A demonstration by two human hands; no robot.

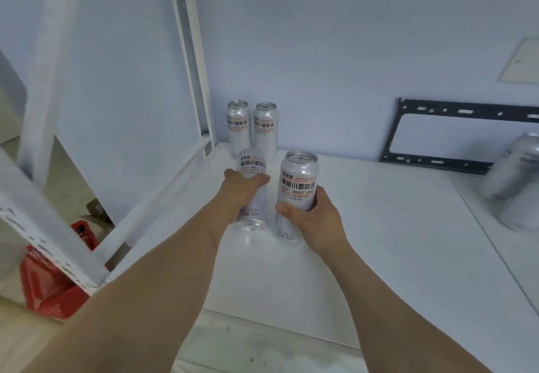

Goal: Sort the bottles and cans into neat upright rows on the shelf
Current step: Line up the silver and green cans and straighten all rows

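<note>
Left can (pixel 252 168): blurred, gripped around its middle by left hand (pixel 240 190), in front of the 2 back cans.
Right can (pixel 297 194): upright, right hand (pixel 313 216) curled round it, just right of left can.
Back cans (pixel 238 126) (pixel 265 130): 2, upright, side by side at shelf (pixel 379 241) rear wall.
Far-right can (pixel 509 174): blurred, well apart.

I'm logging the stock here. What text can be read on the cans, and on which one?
"SHENGFEI", "CRAFT WHEAT BEER", "500ml": can in the right hand.
"CRAFT WHEAT", "500ml": can in the left hand.
Two back cans: same label, small print blurred.
Chinese lines: too unsure to quote.
Blurred can far right: unreadable.
</note>
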